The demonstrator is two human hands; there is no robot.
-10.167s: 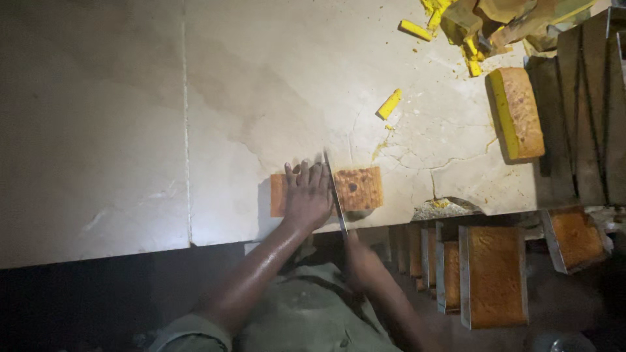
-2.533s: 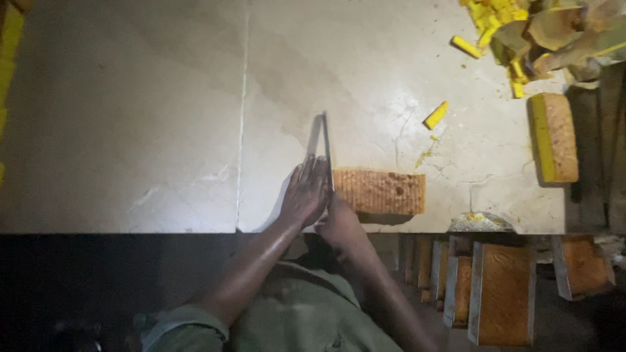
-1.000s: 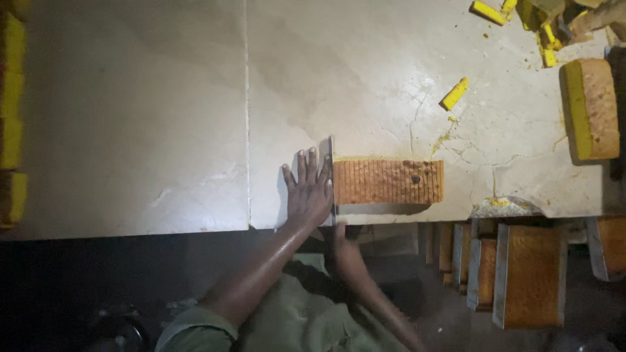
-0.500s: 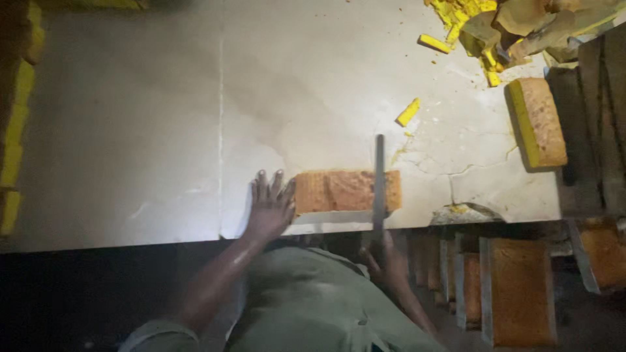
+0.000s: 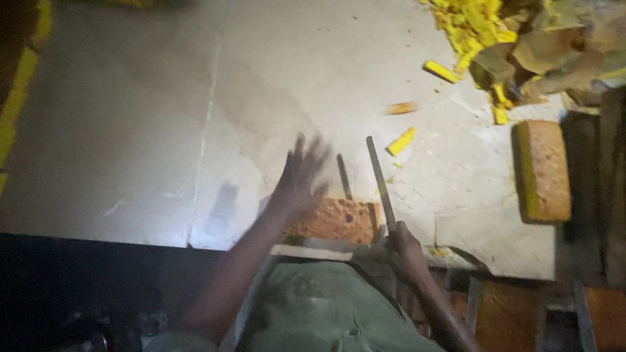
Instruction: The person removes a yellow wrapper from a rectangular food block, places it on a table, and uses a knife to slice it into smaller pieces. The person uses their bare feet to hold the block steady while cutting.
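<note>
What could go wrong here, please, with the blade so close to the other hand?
The left hand is blurred over the orange block, close to the long blade in the right hand; a slip might cut fingers. The block lies at the slab's front edge and might drop off.

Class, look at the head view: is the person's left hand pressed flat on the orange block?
No: the left hand, blurred with fingers spread, is raised just beyond the orange block, not flat on it.

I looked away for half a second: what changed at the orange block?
The left hand has lifted off the table, fingers spread and blurred, over the orange block. The right hand still grips the long blade, now just beyond the block's right end. The block stays at the table edge.
</note>
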